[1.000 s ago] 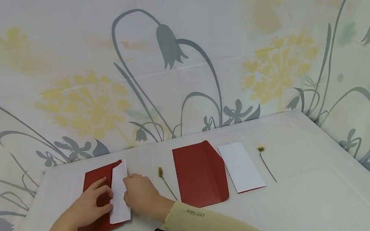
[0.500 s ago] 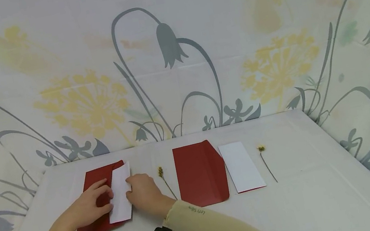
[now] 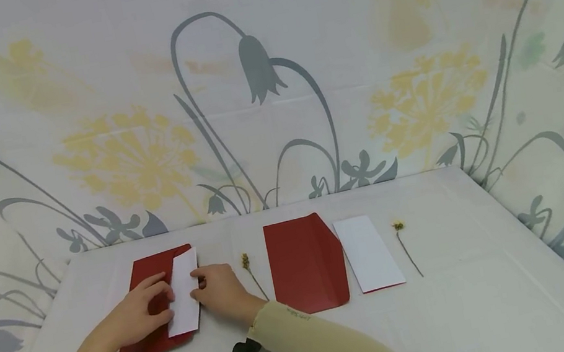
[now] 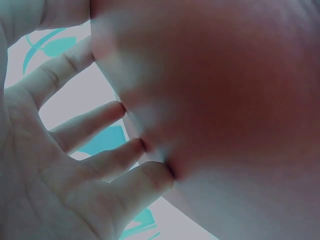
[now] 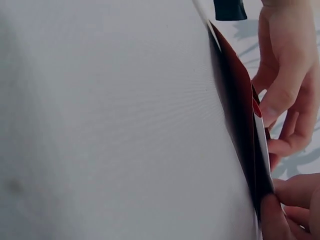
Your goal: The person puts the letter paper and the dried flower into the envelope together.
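Lying near the desk's (image 3: pixel 453 309) left edge, the red envelope (image 3: pixel 148 269) is pressed flat by the left hand (image 3: pixel 136 315), fingers straight. White card (image 3: pixel 182 294) atop it is pinched at its right edge by the right hand (image 3: pixel 220 291). Dried flower (image 3: pixel 250 273) lies just right.

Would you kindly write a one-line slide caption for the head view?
Both hands, left hand and right hand, work a white card at a red envelope on a white table.

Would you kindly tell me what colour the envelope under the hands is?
The envelope is dark red, clearest in the head view.
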The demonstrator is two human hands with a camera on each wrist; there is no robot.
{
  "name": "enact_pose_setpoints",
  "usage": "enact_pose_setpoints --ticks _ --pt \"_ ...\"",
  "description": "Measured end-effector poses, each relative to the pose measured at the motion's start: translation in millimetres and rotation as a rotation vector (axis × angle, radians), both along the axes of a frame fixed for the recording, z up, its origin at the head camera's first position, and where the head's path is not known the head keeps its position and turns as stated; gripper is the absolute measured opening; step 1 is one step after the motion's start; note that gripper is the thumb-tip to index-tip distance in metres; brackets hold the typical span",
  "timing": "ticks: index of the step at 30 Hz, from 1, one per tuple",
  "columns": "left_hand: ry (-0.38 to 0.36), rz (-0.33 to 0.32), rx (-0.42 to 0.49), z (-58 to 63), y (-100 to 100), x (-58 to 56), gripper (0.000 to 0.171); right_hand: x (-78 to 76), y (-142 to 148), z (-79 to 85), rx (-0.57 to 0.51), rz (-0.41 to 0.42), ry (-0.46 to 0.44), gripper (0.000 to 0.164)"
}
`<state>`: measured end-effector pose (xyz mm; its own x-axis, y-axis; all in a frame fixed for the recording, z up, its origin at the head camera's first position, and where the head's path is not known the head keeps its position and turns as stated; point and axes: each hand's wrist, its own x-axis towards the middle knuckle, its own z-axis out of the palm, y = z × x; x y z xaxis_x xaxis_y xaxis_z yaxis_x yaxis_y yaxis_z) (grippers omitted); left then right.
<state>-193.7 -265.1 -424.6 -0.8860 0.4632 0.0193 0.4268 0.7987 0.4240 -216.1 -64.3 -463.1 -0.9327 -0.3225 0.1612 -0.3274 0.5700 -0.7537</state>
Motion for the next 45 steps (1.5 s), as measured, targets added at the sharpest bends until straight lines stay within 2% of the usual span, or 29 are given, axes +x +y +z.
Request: enact_pose_setpoints --ticks 6,11,19,31,38,45 --pt "-0.001 0.008 0.004 -2.8 0.7 -1.5 0.027 -4.3 -2.8 -6.5 -0.066 -0.019 -0.045 0.033" --pt "0.002 0.004 0.009 -2.4 -0.5 -0.9 0.027 -4.4 -5.8 -8.8 -0.089 -0.011 -0.031 0.033" --pt "0.016 -0.01 0.02 -2.3 -0.5 -1.9 0.023 -2.3 -10.1 -8.0 -0.068 -0.023 -0.055 0.033" --pt "-0.012 0.012 0.007 -1.0 1.0 0.3 0.027 -3.1 -24.2 -4.5 -0.029 -0.004 -0.058 0.032" --pt "-0.015 0.011 0.001 -1.2 0.0 -0.5 0.028 -1.9 -24.2 -6.7 -0.097 0.0 -0.08 0.031" --pt "-0.016 0.018 0.004 -2.5 0.3 -0.3 0.028 -2.8 -21.5 -6.3 -0.169 -0.039 -0.111 0.028"
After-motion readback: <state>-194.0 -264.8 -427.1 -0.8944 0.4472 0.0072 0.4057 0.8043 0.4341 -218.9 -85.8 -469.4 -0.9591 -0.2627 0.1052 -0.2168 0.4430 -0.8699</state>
